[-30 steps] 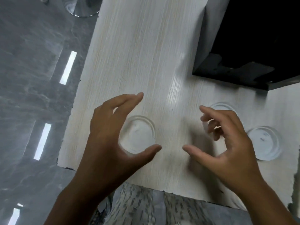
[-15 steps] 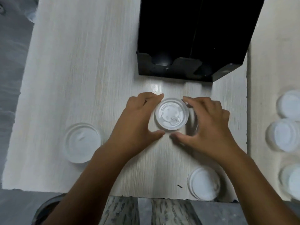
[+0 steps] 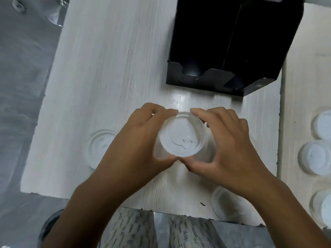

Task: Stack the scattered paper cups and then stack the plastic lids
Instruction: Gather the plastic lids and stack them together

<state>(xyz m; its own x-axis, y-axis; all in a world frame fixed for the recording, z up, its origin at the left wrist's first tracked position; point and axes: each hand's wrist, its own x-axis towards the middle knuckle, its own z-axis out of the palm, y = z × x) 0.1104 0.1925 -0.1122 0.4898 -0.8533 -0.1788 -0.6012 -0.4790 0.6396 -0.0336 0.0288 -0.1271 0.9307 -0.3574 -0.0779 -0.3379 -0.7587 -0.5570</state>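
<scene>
A white plastic lid (image 3: 181, 135) is held above the pale wood table (image 3: 107, 72), pinched from both sides. My left hand (image 3: 136, 142) grips its left rim and my right hand (image 3: 225, 144) grips its right rim. Another lid (image 3: 100, 147) lies flat on the table left of my left hand. A further lid (image 3: 225, 204) lies near the front edge, partly under my right forearm. On the adjoining table at the right lie three more lids (image 3: 315, 158), (image 3: 322, 124), (image 3: 322, 206). No paper cups are visible.
A black cup-and-lid holder box (image 3: 223, 43) stands at the back, just beyond my hands. The table's left edge drops to a grey marble floor (image 3: 21, 86). A seam (image 3: 281, 122) separates the two tabletops at the right.
The view has shifted right, then drawn closer. Both hands, open a second ago, have closed around one lid, and it now appears larger and nearer than half a second ago.
</scene>
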